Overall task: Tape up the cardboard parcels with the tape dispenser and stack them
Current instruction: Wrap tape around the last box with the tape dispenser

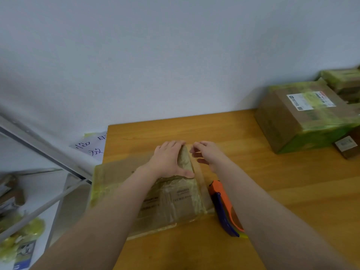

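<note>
Cardboard parcel (175,197) lies on the wooden table (272,172), just left of the tape dispenser (217,190). Left hand (167,160) presses flat on it, fingers spread; right hand (206,154) curls loosely, grip unclear. Likely smoothing tape; next needs lifting to stack.

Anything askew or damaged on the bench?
The parcel overhangs the table's left edge, and its tape is wrinkled and bunched beside the left hand pressing on it. Nothing else stands out.
</note>
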